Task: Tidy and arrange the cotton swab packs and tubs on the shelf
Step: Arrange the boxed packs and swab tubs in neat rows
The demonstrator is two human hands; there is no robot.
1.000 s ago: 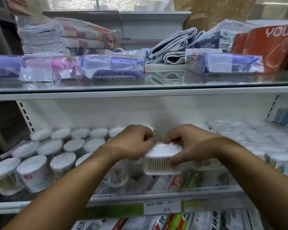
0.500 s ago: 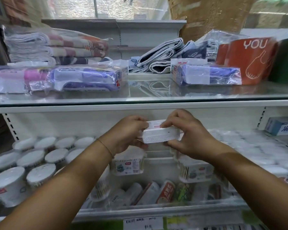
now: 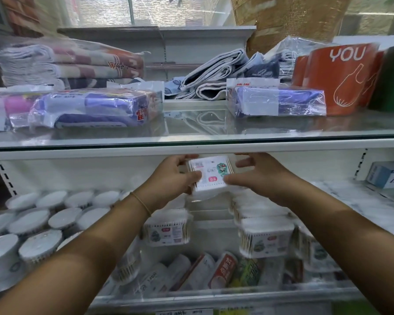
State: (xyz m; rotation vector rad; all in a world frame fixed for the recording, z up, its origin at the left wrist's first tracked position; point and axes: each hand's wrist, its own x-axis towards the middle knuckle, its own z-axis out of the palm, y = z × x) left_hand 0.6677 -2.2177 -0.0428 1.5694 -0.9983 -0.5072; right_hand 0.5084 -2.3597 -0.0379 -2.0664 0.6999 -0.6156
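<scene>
A rectangular cotton swab tub [image 3: 210, 175] is held up just under the edge of the upper glass shelf, its labelled face tilted towards me. My left hand [image 3: 172, 178] grips its left side with curled fingers. My right hand [image 3: 257, 176] pinches its right side, thumb below and fingers above. Beneath them, similar rectangular swab tubs [image 3: 167, 230] [image 3: 265, 241] stand on the lower shelf. Several round tubs with white lids [image 3: 40, 245] fill the shelf's left part. Slim swab packs [image 3: 222, 270] lie along the front.
The upper glass shelf [image 3: 191, 133] carries wrapped packs [image 3: 93, 108], folded towels [image 3: 66, 64] and an orange box [image 3: 341, 78]. A blue and white box [image 3: 387, 176] sits at the far right of the lower shelf. A clear front rail [image 3: 191, 296] edges the lower shelf.
Both hands have lifted the rectangular tub from low on the shelf up to just under the glass shelf and tilted its label towards me. The view has also tipped upward.
</scene>
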